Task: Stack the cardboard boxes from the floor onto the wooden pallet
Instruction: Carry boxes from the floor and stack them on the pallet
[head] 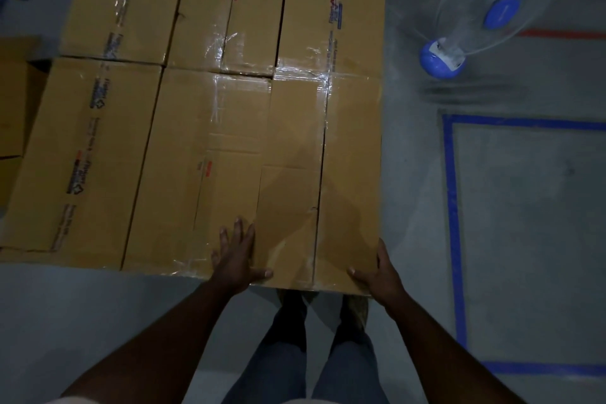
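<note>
Several taped brown cardboard boxes form a flat top layer in two rows; the pallet beneath them is hidden. The near right box (pixel 295 147) lies at the stack's front right corner, beside the near middle box (pixel 183 174). My left hand (pixel 236 256) rests flat, fingers spread, on the front edge where these two boxes meet. My right hand (pixel 380 272) is at the near right box's front right corner, thumb on top and fingers against its right side.
A pedestal fan (pixel 485 10) with a blue hub stands on the concrete floor to the right of the stack. Blue tape (pixel 452 207) marks a rectangle on the floor at right. More cardboard (pixel 13 92) sits at the left. My feet are at the stack's front edge.
</note>
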A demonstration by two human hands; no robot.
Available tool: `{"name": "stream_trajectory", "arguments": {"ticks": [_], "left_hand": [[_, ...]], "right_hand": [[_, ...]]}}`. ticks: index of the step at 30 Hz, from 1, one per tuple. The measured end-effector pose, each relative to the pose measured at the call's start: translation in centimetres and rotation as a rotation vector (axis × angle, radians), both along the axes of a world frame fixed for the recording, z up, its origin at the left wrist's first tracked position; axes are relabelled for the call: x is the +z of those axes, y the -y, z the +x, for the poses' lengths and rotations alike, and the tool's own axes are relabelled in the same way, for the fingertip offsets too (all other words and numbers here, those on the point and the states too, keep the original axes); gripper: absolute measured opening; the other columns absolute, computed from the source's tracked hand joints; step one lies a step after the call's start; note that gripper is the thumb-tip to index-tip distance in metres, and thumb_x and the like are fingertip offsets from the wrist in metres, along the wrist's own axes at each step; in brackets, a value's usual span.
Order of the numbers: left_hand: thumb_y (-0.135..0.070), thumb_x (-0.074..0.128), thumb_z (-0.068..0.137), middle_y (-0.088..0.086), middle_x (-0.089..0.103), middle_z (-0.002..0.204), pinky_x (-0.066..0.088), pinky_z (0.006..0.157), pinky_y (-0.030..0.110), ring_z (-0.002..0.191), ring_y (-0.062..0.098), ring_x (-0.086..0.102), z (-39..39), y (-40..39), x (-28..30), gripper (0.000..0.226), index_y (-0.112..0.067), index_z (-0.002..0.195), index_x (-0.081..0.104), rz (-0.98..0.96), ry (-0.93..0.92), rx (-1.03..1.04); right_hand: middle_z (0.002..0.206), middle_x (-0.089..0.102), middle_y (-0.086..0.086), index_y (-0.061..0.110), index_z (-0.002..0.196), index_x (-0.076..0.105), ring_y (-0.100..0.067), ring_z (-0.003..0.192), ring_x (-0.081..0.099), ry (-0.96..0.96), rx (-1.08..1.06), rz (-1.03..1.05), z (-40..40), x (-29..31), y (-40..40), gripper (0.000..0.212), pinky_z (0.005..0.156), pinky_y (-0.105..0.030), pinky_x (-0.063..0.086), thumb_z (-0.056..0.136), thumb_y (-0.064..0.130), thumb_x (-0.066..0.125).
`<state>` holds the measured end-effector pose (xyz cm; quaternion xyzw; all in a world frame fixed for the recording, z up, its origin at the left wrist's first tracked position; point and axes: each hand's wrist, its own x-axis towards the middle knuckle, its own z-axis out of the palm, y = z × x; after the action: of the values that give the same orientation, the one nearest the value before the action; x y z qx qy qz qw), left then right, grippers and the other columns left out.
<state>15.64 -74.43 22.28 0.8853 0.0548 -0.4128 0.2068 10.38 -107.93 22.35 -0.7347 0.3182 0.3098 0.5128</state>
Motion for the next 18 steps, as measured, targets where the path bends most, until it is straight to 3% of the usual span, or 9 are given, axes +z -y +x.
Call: {"name": "stream_trajectory", "arguments": {"ticks": [3, 6, 9, 13, 16, 18], "left_hand": [[-0.057, 0.084, 0.07, -0.005, -0.029, 0.166, 0.013, 0.115, 0.072, 0.153, 0.039, -0.019, 0.1, 0.2, 0.0, 0.129, -0.033, 0.161, -0.004, 0.042, -0.006, -0.028], [-0.062, 0.082, 0.069, -0.003, -0.028, 0.166, 0.016, 0.114, 0.073, 0.153, 0.04, -0.016, 0.1, 0.3, 0.2, 0.13, -0.031, 0.161, -0.005, 0.061, 0.003, -0.058], [-0.067, 0.08, 0.068, 0.001, -0.022, 0.168, 0.017, 0.116, 0.069, 0.153, 0.043, -0.012, 0.3, 0.0, 0.3, 0.13, -0.028, 0.161, -0.001, 0.061, 0.017, -0.087], [-0.052, 0.081, 0.076, 0.012, 0.008, 0.168, 0.024, 0.12, 0.055, 0.151, 0.046, 0.012, 0.3, 0.1, 1.1, 0.107, -0.017, 0.159, 0.022, -0.025, 0.053, -0.046], [-0.028, 0.075, 0.089, 0.015, 0.04, 0.151, 0.037, 0.109, 0.038, 0.138, 0.036, 0.041, -0.4, 1.4, 3.3, 0.075, -0.006, 0.151, 0.038, -0.13, 0.089, 0.083], [-0.023, 0.07, 0.094, 0.017, 0.045, 0.148, 0.038, 0.106, 0.034, 0.135, 0.031, 0.046, -1.3, 2.0, 4.9, 0.066, -0.002, 0.148, 0.04, -0.159, 0.113, 0.16]], "right_hand": [[0.151, 0.048, -0.003, 0.031, 0.162, 0.01, -0.024, 0.131, 0.051, 0.005, 0.023, -0.015, 0.0, 0.0, -0.3, 0.113, 0.108, -0.04, 0.046, 0.081, 0.024, 0.088], [0.142, 0.044, 0.005, 0.027, 0.162, 0.001, -0.02, 0.132, 0.048, 0.017, 0.069, -0.052, 0.0, 0.4, -0.5, 0.116, 0.107, -0.034, 0.041, 0.083, 0.022, 0.086], [0.14, 0.042, 0.007, 0.028, 0.161, 0.002, -0.015, 0.129, 0.046, 0.065, 0.121, -0.132, 0.3, 1.0, -1.0, 0.115, 0.106, -0.034, 0.041, 0.083, 0.024, 0.086], [0.153, 0.044, -0.005, 0.025, 0.162, 0.008, -0.027, 0.136, 0.049, 0.111, 0.094, -0.234, 0.1, 2.3, -2.2, 0.105, 0.108, -0.039, 0.044, 0.086, 0.022, 0.08], [0.153, 0.045, -0.006, 0.02, 0.16, 0.022, -0.03, 0.136, 0.049, 0.18, 0.072, -0.314, -0.3, 4.0, -3.3, 0.09, 0.109, -0.037, 0.043, 0.088, 0.023, 0.075], [0.156, 0.044, -0.008, 0.019, 0.161, 0.024, -0.03, 0.137, 0.048, 0.195, 0.075, -0.372, -0.9, 5.4, -4.0, 0.085, 0.108, -0.037, 0.042, 0.09, 0.024, 0.072]]}}
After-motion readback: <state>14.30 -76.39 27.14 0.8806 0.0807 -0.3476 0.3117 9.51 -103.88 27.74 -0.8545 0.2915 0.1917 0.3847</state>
